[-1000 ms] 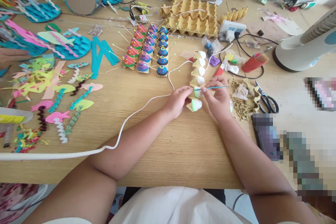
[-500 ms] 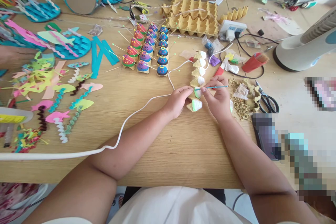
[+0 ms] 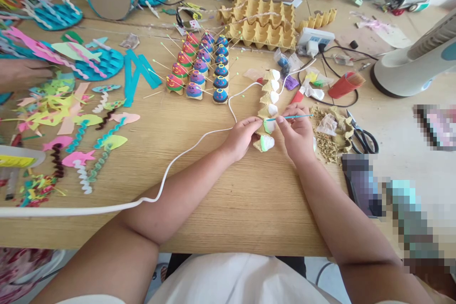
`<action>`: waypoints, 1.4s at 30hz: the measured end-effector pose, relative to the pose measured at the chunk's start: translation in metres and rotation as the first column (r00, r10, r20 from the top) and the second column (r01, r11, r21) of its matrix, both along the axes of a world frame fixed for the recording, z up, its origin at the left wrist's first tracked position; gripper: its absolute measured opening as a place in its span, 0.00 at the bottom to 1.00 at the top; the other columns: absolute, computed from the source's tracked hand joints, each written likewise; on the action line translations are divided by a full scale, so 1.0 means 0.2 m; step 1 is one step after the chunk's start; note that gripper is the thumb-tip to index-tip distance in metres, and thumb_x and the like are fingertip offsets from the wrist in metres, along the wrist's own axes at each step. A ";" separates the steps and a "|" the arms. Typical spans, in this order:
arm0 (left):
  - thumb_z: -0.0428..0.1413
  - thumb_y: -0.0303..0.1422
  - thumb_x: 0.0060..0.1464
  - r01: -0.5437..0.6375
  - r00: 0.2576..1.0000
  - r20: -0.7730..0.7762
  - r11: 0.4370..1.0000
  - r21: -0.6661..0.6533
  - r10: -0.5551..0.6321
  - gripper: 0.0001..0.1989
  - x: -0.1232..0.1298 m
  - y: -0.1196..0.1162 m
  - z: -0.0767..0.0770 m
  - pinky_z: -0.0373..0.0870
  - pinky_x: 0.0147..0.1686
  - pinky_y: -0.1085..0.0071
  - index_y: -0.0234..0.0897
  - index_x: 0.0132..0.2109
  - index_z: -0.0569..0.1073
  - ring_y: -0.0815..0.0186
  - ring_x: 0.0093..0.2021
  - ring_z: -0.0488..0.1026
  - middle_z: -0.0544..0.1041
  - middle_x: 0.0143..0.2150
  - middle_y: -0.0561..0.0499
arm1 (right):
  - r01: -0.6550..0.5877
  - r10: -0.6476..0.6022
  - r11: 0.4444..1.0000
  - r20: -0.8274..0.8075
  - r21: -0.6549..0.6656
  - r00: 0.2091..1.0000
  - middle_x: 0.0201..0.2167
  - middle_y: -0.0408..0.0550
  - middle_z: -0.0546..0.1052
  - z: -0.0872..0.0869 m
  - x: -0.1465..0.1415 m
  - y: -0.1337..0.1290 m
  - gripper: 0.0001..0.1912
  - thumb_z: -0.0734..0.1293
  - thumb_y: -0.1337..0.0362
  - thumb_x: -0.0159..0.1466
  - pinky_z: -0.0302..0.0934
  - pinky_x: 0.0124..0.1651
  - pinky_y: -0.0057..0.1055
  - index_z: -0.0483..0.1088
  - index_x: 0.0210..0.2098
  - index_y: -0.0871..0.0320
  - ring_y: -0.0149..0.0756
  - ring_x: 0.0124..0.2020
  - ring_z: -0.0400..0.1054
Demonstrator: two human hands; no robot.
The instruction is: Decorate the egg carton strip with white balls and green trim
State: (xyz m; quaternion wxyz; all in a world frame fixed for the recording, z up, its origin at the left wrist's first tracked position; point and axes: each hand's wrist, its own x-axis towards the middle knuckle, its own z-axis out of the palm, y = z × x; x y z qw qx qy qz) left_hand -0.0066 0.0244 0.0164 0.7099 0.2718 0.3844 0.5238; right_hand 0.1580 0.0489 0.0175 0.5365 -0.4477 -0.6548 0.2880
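A strip of egg-carton cups runs away from me near the middle of the table, with white clay on its cups and green edging on the nearest two. My left hand pinches the strip's left side near its close end. In my right hand is a thin blue tool, held between thumb and fingers. The tool's tip is at the second-nearest cup, by the green and white clay. Left of the strip stand three rows of painted cups, red, purple and blue, with pins.
A white cable crosses the table and my left forearm. Scissors, wood-like shavings and a phone lie at the right. Paper fish and scraps cover the left, where another person's hand reaches in.
My right hand has shifted slightly right, and the tool's tip now rests at the left part of the green-edged cup. The other person's hand has moved slightly to the right.
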 end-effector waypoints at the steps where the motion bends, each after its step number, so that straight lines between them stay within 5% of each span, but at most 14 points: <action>1: 0.63 0.36 0.55 0.001 1.000 0.001 1.000 0.007 -0.001 0.08 0.00 0.00 0.00 0.69 0.30 0.74 0.36 0.34 0.77 0.71 0.28 0.72 0.76 0.30 0.55 | -0.001 0.001 1.000 0.002 -0.004 1.000 0.45 0.47 0.70 0.00 0.00 0.00 0.14 0.74 0.47 0.65 0.61 0.64 0.49 0.75 0.36 0.50 0.42 0.54 0.66; 27: 0.63 0.36 0.52 0.005 1.000 0.002 1.000 0.024 -0.006 0.08 0.00 -0.01 0.01 0.66 0.27 0.75 0.36 0.33 0.76 0.72 0.27 0.71 0.76 0.29 0.55 | 0.035 -0.040 0.998 0.116 0.048 0.992 0.44 0.47 0.70 0.01 0.00 0.00 0.10 0.76 0.54 0.65 0.62 0.64 0.51 0.76 0.34 0.51 0.43 0.53 0.68; 35: 0.63 0.37 0.55 0.013 0.999 -0.034 1.000 0.011 -0.013 0.08 0.00 0.00 -0.01 0.67 0.30 0.75 0.37 0.35 0.76 0.71 0.28 0.71 0.76 0.31 0.55 | -0.017 0.015 0.999 -0.049 -0.037 0.999 0.45 0.46 0.69 -0.01 0.00 0.01 0.12 0.74 0.50 0.65 0.64 0.60 0.45 0.75 0.35 0.50 0.41 0.53 0.66; 42: 0.64 0.37 0.54 0.017 0.999 -0.035 1.000 0.013 -0.016 0.08 0.00 -0.01 0.00 0.67 0.29 0.75 0.36 0.35 0.76 0.71 0.28 0.71 0.76 0.30 0.55 | -0.019 0.018 0.998 -0.025 -0.064 1.000 0.46 0.47 0.68 0.00 0.00 0.00 0.13 0.76 0.50 0.64 0.65 0.57 0.43 0.75 0.34 0.51 0.41 0.54 0.65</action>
